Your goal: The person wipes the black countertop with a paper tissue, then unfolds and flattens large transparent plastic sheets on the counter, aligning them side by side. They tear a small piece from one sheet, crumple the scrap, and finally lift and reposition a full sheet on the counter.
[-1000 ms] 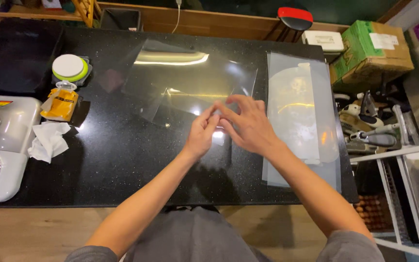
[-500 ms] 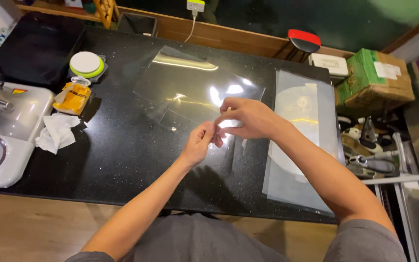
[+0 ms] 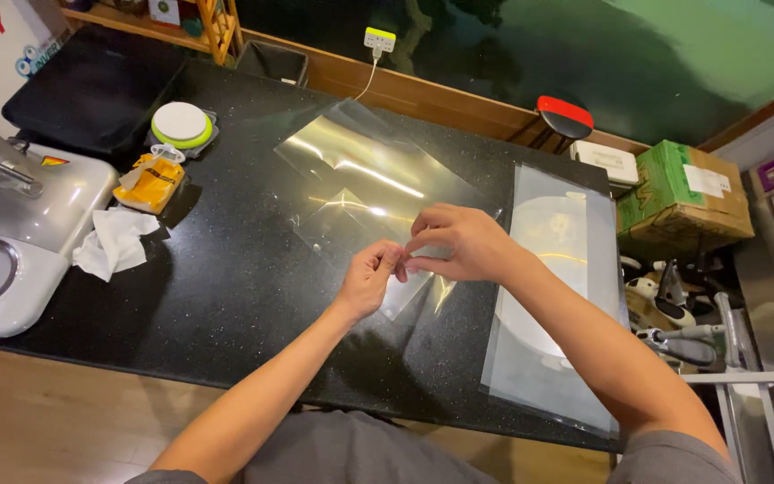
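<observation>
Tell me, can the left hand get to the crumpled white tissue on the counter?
Probably yes. The left hand is pinching a clear plastic sheet together with the right hand, so it would have to let go first. Between it and the tissue lies only bare black counter.

Two bare forearms run up from the lower edge of the view, uncovered from elbow to wrist, with no watch, band or ring visible. The left hand (image 3: 371, 280) and right hand (image 3: 460, 242) are ungloved. Below them lies grey fabric, probably a short-sleeved grey cotton shirt, its sleeve edges showing at both lower corners.
</observation>
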